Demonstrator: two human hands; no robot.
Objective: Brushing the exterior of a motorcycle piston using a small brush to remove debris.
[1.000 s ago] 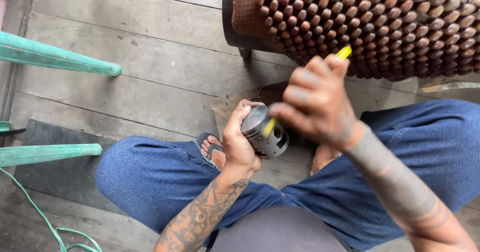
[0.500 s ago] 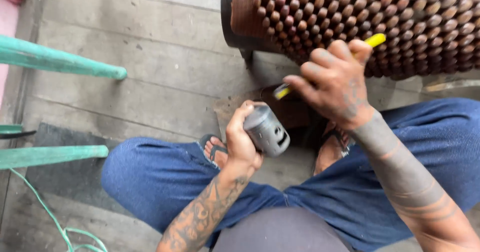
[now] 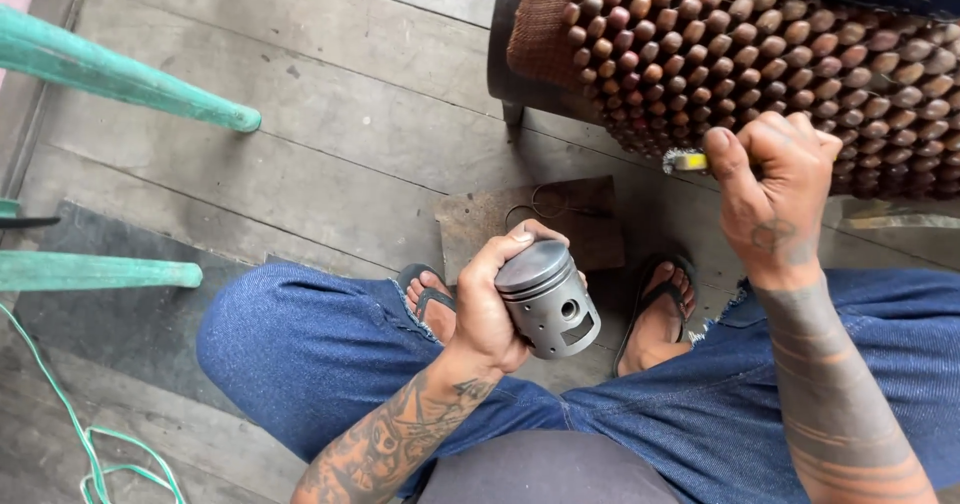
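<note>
I saw left hand (image 3: 485,309) fingers clenched round grey piston (image 3: 548,299), crown up | right hand (image 3: 770,189) gripped yellow-handled brush (image 3: 686,161), well apart | piston judged rigid, heavyish, slick; hold by skirt

Piston (image 3: 548,299) sitting in left hand (image 3: 487,309), between the knees; right hand (image 3: 770,189) hovering right of it, before the beaded seat (image 3: 760,54) (green legs (image 3: 130,84) lying far left).

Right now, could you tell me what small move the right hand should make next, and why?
Probably bring the right hand and its small yellow-handled brush back down to the grey piston. The left hand holds the piston crown-up between the knees, while the brush is lifted away near the beaded seat.
</note>
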